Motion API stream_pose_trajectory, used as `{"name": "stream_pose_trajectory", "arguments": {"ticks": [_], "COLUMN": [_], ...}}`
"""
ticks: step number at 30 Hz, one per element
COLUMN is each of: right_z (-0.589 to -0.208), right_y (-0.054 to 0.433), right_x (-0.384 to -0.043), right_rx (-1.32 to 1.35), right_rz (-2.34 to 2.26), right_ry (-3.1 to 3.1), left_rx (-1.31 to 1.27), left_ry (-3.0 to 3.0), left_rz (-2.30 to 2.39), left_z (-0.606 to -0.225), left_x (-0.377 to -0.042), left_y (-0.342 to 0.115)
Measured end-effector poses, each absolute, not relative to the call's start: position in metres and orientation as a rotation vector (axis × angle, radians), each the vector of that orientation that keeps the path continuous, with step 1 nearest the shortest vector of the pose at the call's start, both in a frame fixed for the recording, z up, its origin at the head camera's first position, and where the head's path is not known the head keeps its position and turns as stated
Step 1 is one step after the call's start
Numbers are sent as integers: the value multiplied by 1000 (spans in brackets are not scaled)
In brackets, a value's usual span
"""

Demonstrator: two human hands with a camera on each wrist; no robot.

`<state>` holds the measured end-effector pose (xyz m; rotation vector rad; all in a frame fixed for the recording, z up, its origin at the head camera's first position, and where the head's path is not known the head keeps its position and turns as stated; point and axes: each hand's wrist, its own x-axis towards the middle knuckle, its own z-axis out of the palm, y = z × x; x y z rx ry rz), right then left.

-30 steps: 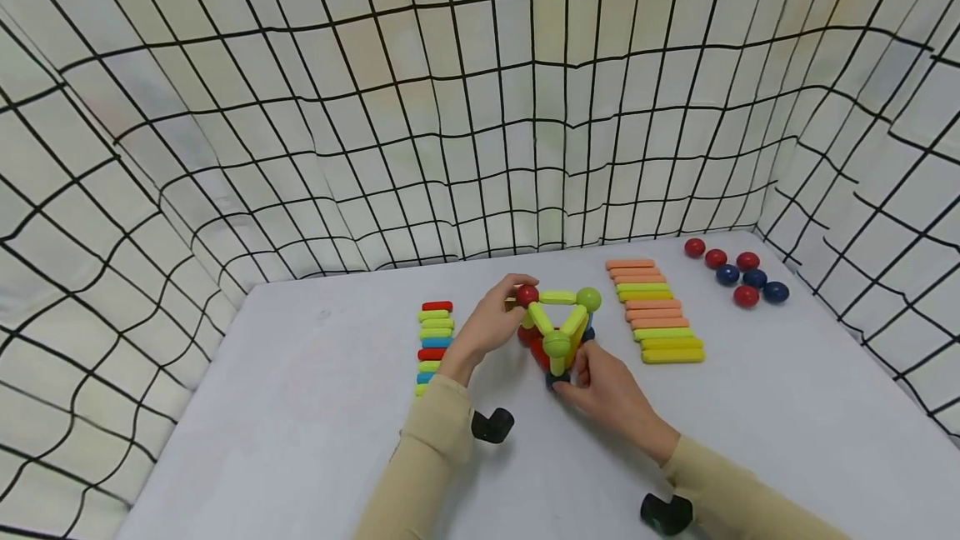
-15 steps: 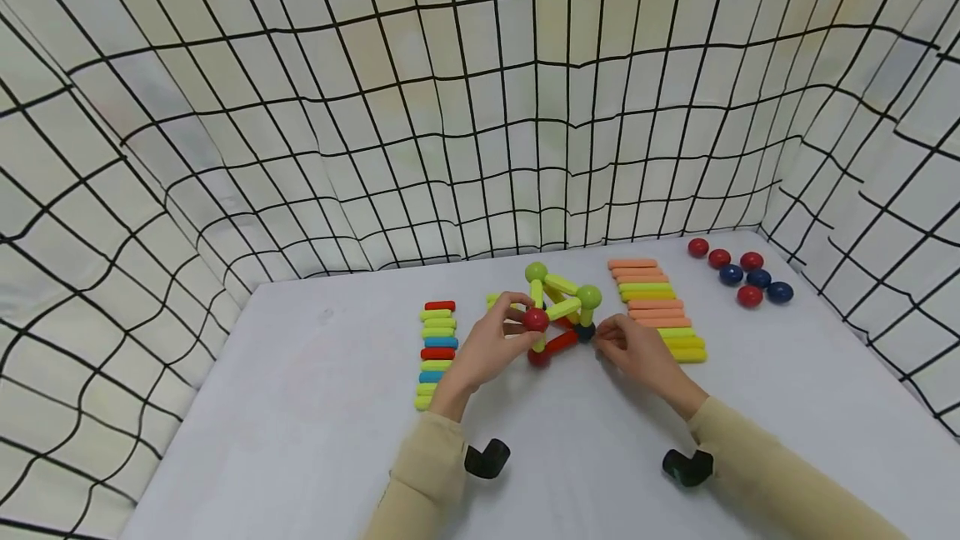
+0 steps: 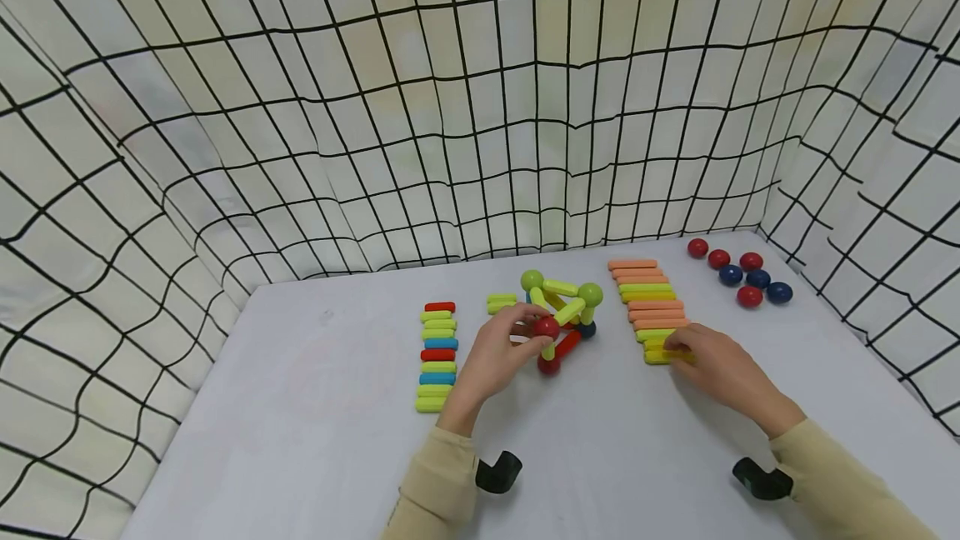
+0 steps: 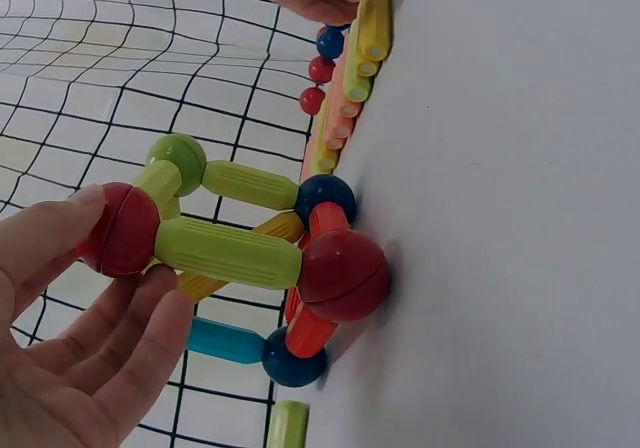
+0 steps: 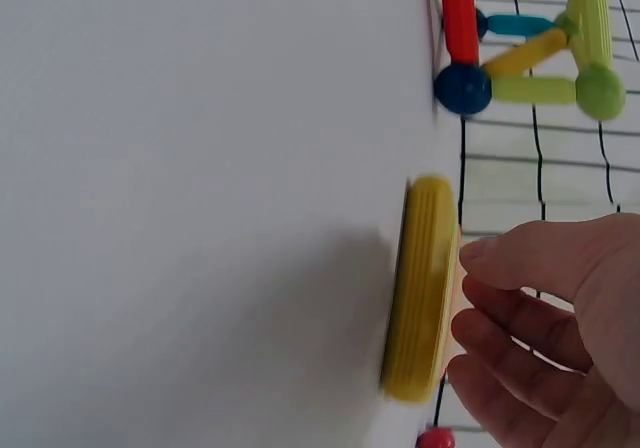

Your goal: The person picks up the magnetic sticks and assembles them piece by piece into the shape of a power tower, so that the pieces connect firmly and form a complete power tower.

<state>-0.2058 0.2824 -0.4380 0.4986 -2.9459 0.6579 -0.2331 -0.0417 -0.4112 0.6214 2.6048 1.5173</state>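
In the head view my left hand [image 3: 495,357] pinches the upper red ball [image 3: 546,327] of a magnetic rod-and-ball frame [image 3: 567,346]. Light-green rods link this ball to the two green balls [image 4: 177,164] on top. Red rods join a lower red ball [image 4: 345,275] and two dark blue balls [image 4: 294,356] at the base; a yellow rod crosses the side at a slant. My right hand [image 3: 723,369] reaches over the front of the right-hand row of rods. Its loosely bent fingertips are right at the yellow rods [image 5: 420,293], thumb apart from the other fingers.
Left of the frame lies a column of short light-green, red and blue rods [image 3: 438,344]. Two light-green rods [image 3: 501,303] sit behind my left hand. Loose red and dark blue balls [image 3: 750,297] lie at the back right. Black netting [image 3: 480,148] surrounds the white table [image 3: 300,407].
The frame has turned, bringing the red ball in my left hand toward the front. My right hand has left the frame and moved right to the yellow rods.
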Motion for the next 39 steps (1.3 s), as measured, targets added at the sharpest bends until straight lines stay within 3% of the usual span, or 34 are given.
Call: {"name": "stream_pose_trajectory", "arguments": {"ticks": [12,17,20,30,39], "right_z": [-451,-449,-444,-447,-458], "right_y": [312,299,278,194,170], "right_x": [-212,-213,-211,-218,-235], "right_rx": [610,760,742,121,-42], "right_rz": [559,464,636,1728,1987], "right_ry": [-2980,-2989,-2965,-2832,-2600], "left_rx": [494,493,485,539,404], "left_ry": [2410,2403,2413,2426,2367], "left_rz": [1762,1774,1765,1782,1665], "left_z": [-422,-423,-422,-423,-424], "left_x": [-235,-234,-233,-230,-233], "left_y": [-42,-42,-42,-39,-46]}}
